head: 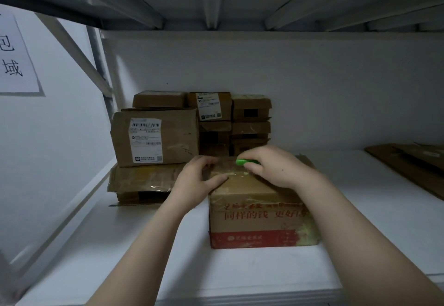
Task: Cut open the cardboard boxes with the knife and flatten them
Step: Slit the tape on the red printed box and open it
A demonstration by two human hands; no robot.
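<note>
A taped cardboard box [259, 219] with red print and a red band stands on the white shelf [149, 245] in front of me. My left hand [195, 180] rests on the box's top left edge, thumb lying across the taped top. My right hand [271, 168] grips a green knife [246, 162] over the far end of the box top, its tip pointing left. The blade itself is too small to make out.
Behind the box, several sealed cardboard boxes [156, 135] are stacked against the back wall, some on a crushed box [141, 180]. Flattened cardboard [410, 164] lies at the far right of the shelf. Another shelf [216, 10] hangs overhead. A paper sign [14, 53] is on the left wall.
</note>
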